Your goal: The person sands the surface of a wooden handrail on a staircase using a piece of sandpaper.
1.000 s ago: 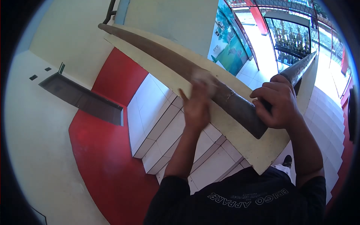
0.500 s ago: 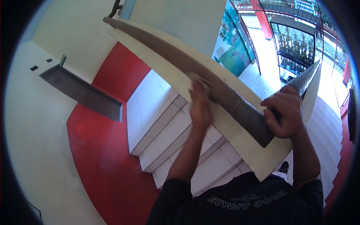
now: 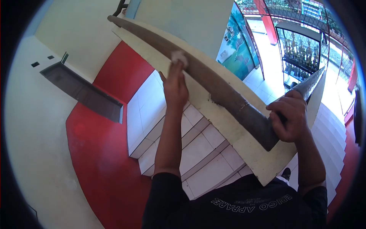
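Note:
A brown handrail (image 3: 213,86) runs along the top of a cream-coloured low wall (image 3: 248,147), with rough, worn patches near its lower end. My left hand (image 3: 176,86) is against the rail partway up, fingers pressing a small pale piece (image 3: 179,58) onto its surface. Motion blurs that piece, and I cannot tell whether it is cloth or abrasive paper. At the corner, where the rail bends into a greyer section (image 3: 310,83), my right hand (image 3: 289,116) is wrapped round it.
White tiled steps (image 3: 207,143) lie left below the wall, and another stair flight (image 3: 329,141) descends on the right. A display case (image 3: 299,49) with rows of trophy-like items stands beyond, near a painted mural (image 3: 240,49). A grey door (image 3: 84,91) is at left.
My left hand has slid up along the rail, away from the corner, with the pale piece. My right hand stays on the rail at the corner.

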The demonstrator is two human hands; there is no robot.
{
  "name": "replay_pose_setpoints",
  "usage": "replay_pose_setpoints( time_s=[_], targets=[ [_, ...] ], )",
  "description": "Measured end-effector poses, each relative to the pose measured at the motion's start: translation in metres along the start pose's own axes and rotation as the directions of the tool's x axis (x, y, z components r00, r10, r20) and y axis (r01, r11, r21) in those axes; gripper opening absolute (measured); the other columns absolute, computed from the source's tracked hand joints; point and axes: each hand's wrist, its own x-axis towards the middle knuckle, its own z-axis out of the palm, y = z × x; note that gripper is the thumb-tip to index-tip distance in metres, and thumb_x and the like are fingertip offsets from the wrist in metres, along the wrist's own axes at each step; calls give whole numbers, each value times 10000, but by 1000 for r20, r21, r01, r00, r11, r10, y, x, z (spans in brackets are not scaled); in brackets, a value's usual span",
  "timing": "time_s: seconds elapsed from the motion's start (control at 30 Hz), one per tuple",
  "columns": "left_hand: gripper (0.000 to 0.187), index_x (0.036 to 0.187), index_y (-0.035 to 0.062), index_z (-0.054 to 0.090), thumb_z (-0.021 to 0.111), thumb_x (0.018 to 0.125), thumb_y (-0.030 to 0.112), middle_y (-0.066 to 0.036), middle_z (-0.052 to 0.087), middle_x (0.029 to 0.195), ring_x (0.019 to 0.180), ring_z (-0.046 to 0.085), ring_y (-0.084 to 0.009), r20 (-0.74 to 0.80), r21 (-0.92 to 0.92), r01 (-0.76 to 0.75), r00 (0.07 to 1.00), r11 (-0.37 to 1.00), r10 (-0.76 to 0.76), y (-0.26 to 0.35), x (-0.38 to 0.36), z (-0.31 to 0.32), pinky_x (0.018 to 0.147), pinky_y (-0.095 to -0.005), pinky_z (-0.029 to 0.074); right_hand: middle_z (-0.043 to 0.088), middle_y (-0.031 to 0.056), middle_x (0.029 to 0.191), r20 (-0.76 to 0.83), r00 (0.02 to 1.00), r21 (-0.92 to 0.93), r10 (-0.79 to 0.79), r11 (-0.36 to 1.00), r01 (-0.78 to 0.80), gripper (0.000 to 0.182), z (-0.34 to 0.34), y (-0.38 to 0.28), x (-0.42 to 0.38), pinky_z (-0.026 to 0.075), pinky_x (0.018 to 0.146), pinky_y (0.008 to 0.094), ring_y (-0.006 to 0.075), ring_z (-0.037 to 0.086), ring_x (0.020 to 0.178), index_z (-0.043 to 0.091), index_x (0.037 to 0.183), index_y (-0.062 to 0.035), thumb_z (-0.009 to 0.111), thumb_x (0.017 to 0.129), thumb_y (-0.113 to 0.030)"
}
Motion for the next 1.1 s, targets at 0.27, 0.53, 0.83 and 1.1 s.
replay_pose_setpoints(
  time_s=[0.27, 0.53, 0.83, 1.1],
  targets=[
    [446, 1395, 102, 591, 556, 951, 76, -95, 616, 1417, 1380, 520, -308, -110, -129, -89, 991, 988, 75, 11, -19, 15, 1216, -580, 202, 620, 56, 635, 4, 1000, 19, -2, 1000, 2, 144, 1, -3, 1, 435, 683, 400, 239, 577, 558, 700, 835, -81, 650, 702, -104],
    [277, 1193, 125, 710, 506, 1007, 121, -47, 716, 1251, 1302, 590, -314, 75, 61, -333, 941, 941, 329, 28, 5, -10, 1182, -610, 207, 628, 52, 643, 30, 999, -32, -12, 999, 13, 123, -3, 1, 4, 428, 678, 397, 227, 575, 560, 696, 830, -88, 658, 713, -97],
    [314, 1237, 147, 680, 538, 959, 119, -69, 684, 1313, 1242, 639, -220, 125, 102, -437, 897, 893, 425, 40, -19, 15, 1160, -599, 307, 634, 57, 651, 26, 1000, -1, 1, 1000, -1, 137, -4, -2, 6, 425, 676, 393, 229, 566, 566, 705, 843, -91, 663, 713, -93],
    [389, 1445, 29, 532, 429, 1085, 134, -226, 643, 1329, 1247, 604, -212, -231, -533, 271, 864, 801, -447, 11, -12, -8, 1159, -471, 331, 636, 74, 665, 47, 999, 13, -15, 1000, 14, 146, -3, -1, 7, 429, 684, 401, 261, 556, 601, 704, 848, -79, 661, 709, -83]
  ],
)
